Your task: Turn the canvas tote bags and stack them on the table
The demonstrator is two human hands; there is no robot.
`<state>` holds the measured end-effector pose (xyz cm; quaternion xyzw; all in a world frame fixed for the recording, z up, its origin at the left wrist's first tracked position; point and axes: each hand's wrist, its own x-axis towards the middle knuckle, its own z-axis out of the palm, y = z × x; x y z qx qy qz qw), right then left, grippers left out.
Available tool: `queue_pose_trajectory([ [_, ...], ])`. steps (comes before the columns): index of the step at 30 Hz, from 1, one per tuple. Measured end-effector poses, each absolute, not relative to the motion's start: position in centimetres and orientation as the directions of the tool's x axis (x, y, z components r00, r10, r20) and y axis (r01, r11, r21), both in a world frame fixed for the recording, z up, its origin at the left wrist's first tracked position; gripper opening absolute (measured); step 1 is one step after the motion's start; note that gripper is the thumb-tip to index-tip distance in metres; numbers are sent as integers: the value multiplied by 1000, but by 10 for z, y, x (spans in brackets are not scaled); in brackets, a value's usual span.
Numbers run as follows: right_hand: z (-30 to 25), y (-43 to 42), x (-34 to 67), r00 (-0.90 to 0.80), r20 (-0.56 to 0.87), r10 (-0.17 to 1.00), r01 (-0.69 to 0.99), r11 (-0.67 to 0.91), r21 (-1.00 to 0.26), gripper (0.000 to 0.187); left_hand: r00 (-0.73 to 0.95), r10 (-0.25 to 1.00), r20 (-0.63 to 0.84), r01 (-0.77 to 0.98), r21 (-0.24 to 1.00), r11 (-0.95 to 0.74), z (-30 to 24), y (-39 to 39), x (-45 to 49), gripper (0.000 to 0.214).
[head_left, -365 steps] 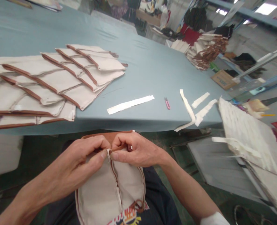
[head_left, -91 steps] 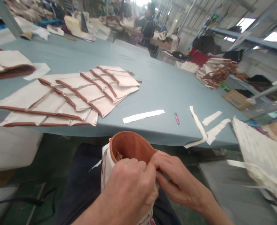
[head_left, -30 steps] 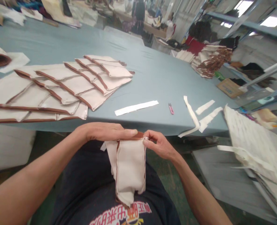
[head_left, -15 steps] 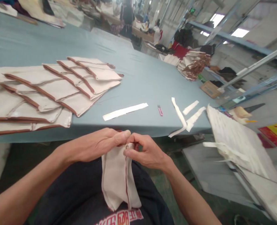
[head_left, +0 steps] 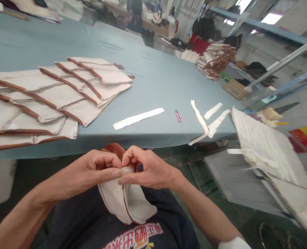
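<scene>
In front of my body a cream fabric piece point(head_left: 114, 204) with a dark brown seam down its middle hangs from my fingers. Brown cloth point(head_left: 114, 149) shows behind it, near the table edge. My left hand point(head_left: 101, 169) is closed, its thumb and fingers pinching the piece's upper edge. Close against it, my right hand point(head_left: 145, 167) pinches the same edge by the seam, thumb in front. Just what lies between the fingertips is hidden. On the table, a white strip point(head_left: 138, 118) and small pink thread snips point(head_left: 178, 116) lie beyond my hands.
Overlapping cream pieces with brown edging point(head_left: 72, 93) cover the left of the blue-green table point(head_left: 153, 79). Several off-white strips point(head_left: 200, 119) lie at the right edge. Beside it stands a board with pale cloth point(head_left: 262, 141). A stack of cream and brown pieces point(head_left: 215, 60) sits farther back.
Both hands have moved left and slightly down with the fabric piece. My left fingers have curled into a pinch, the piece has bunched, and brown cloth shows behind it.
</scene>
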<state>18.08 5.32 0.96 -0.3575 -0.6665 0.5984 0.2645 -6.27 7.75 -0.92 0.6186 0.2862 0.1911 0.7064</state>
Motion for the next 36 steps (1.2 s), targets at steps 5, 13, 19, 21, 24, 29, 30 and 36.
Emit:
queue_pose_trajectory([
  [5,-2,53,180,-632,-109,768,92,-65,-994,49,746,622,-238,51,951,304,-20,66,-70,26],
  [13,-12,49,175,-667,-93,739,-3,-127,-992,45,729,638,-246,52,951,306,-17,58,-71,26],
  [19,-3,45,173,-618,-74,783,115,-3,-993,42,666,690,-282,163,958,235,-16,56,-71,36],
  [21,1,44,172,-608,-59,792,160,50,-986,38,644,711,-283,206,959,195,-14,56,-71,38],
  [24,3,46,172,-613,-24,790,177,108,-978,29,662,698,-273,260,957,128,-10,57,-72,40],
  [29,1,50,169,-629,3,777,188,156,-970,25,697,657,-288,273,954,128,-5,58,-75,41],
  [30,1,52,168,-631,9,776,180,158,-971,25,693,661,-286,268,954,131,-4,58,-76,43],
  [36,3,65,157,-612,71,787,142,198,-970,17,631,724,-277,310,946,91,8,58,-79,60],
])
